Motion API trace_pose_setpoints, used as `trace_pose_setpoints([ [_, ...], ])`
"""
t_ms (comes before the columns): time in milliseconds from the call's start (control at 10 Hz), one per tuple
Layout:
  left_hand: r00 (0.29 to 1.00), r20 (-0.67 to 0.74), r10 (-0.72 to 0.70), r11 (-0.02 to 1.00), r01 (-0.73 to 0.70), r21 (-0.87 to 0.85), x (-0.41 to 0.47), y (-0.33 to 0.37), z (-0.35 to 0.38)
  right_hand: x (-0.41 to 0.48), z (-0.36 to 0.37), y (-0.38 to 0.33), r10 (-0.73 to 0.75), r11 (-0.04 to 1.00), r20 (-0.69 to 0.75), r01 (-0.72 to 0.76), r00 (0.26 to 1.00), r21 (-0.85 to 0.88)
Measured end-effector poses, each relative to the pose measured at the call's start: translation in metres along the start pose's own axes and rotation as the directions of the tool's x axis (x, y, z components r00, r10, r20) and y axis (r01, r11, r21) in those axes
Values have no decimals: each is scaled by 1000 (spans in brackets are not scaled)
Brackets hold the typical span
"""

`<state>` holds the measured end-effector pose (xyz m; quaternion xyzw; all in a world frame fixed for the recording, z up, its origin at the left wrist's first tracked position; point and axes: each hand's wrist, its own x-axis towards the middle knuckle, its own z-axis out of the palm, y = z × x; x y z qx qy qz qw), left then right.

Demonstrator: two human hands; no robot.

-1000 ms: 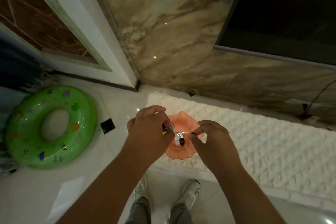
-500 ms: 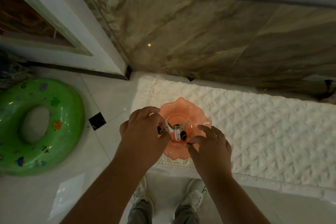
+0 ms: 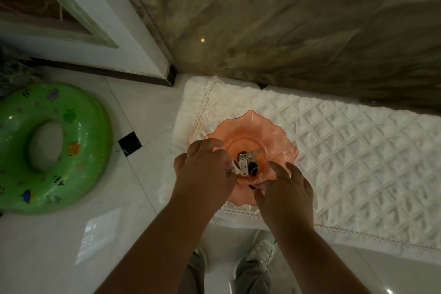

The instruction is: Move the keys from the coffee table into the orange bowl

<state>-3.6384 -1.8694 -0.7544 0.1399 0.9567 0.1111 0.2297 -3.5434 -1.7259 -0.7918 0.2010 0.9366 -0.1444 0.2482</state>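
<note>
Stretching across the right of the frame, a white quilted cloth (image 3: 358, 150) is seen, and a green swim ring (image 3: 95, 141) is laid on the floor (image 3: 59, 234) at the left. An orange bowl (image 3: 274, 131) is set on the cloth's left end, at centre. The left hand (image 3: 205, 169) is curled at the bowl's left rim, its fingertips pinched on the end of the keys (image 3: 247, 162), which are laid in the bowl's bottom. The right hand (image 3: 284, 193) is held loose and spread over the near rim, with nothing gripped.

The keys (image 3: 247, 162) have dropped from mid-air to the floor of the orange bowl (image 3: 281, 136). The right hand (image 3: 286, 193) has released them and withdrawn to the bowl's 5 o'clock rim, fingers spread; the left hand (image 3: 205, 169) has lowered to 8 o'clock.
</note>
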Motion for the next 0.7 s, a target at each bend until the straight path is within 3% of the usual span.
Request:
trace_pose_setpoints([
  [200,999,43,-13,995,9,102,1,-9,17,11,-1,-8,38,992,-66,-31,997,119],
  [300,998,52,-22,995,16,98,1,-11,20,19,-6,-11,86,961,-83,-61,993,269],
  [500,1000,12,-24,1000,24,14,4,-11,10,28,-28,-15,99,919,-124,-43,987,391],
  [700,997,-71,-21,989,11,-145,8,2,-21,27,-64,-27,156,795,-137,-42,978,605],
])
